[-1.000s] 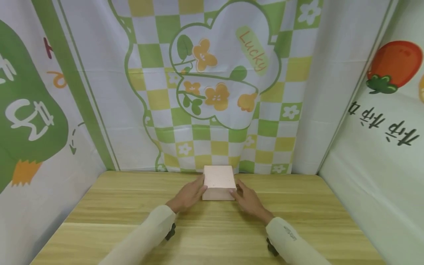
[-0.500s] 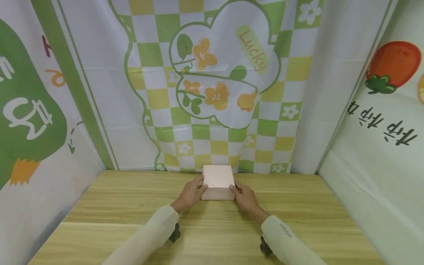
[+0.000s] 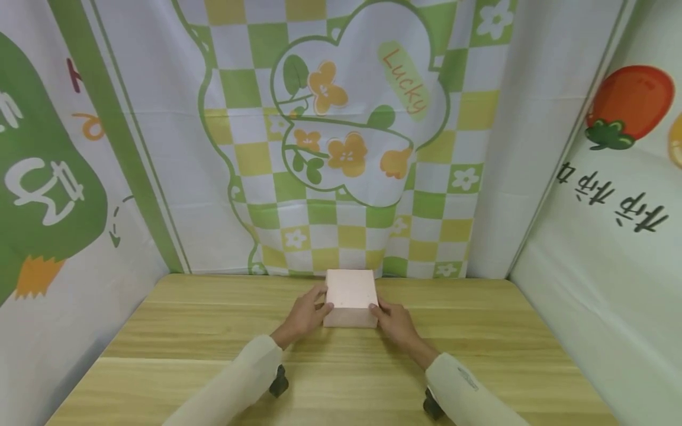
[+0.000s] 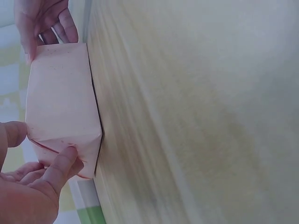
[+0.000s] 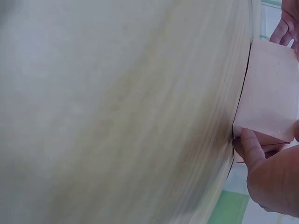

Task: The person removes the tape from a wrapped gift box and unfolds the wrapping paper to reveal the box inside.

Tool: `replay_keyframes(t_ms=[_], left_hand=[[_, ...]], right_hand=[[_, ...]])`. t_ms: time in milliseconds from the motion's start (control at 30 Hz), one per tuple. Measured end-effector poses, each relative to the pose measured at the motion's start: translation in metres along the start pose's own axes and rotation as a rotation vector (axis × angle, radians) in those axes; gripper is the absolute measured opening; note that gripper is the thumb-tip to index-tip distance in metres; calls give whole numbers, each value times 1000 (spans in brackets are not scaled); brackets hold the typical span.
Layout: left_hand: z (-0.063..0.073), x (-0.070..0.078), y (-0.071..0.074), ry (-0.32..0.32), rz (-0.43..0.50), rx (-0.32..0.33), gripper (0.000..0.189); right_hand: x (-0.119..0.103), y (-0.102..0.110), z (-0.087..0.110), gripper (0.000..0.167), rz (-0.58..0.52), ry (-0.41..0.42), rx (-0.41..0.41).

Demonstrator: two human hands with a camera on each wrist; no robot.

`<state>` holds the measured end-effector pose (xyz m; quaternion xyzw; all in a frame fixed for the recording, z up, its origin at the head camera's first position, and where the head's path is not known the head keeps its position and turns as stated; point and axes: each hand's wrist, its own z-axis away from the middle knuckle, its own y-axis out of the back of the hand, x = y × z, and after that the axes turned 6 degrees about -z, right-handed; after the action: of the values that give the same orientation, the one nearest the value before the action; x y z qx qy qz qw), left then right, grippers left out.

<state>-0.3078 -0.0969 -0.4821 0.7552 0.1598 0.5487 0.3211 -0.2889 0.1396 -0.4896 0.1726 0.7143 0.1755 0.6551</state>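
Sleeves (image 3: pixel 231 378) lie nearest us; beyond them our left hand (image 3: pixel 303 315) and right hand (image 3: pixel 397 324) grip the pale pink box (image 3: pixel 350 290) from opposite sides, neither clearly nearer, its long axis unclear; it sits between them near the wooden tabletop's (image 3: pixel 348 373) far edge, just before the checkered curtain (image 3: pixel 341 219)

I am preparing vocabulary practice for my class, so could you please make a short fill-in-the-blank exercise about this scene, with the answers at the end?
1. The pale pink box is held ____ the left hand and the right hand.
2. The table shows a ____ grain pattern.
3. The English word printed on the checkered curtain is ____.
4. The printed red fruit has ____ leaves.

Missing words: between; wood; Lucky; green.
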Motion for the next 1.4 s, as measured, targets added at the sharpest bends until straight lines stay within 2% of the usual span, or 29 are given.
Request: replay_keyframes(t_ms=[200,467,867,1167,1400], left_hand=[[11,3,-4,12,40,6,42],[27,7,-7,9,51,1,46],[46,14,-10,-19,60,11,49],[60,21,-11,-24,49,40,47],[66,22,-15,-1,67,15,49]], right_hand=[[0,2,11,49,26,18,-2],[-1,3,26,50,-32,-10,-18],[-2,4,48,49,13,86,18],[-2,6,57,48,2,98,31],[0,8,65,51,31,126,32]])
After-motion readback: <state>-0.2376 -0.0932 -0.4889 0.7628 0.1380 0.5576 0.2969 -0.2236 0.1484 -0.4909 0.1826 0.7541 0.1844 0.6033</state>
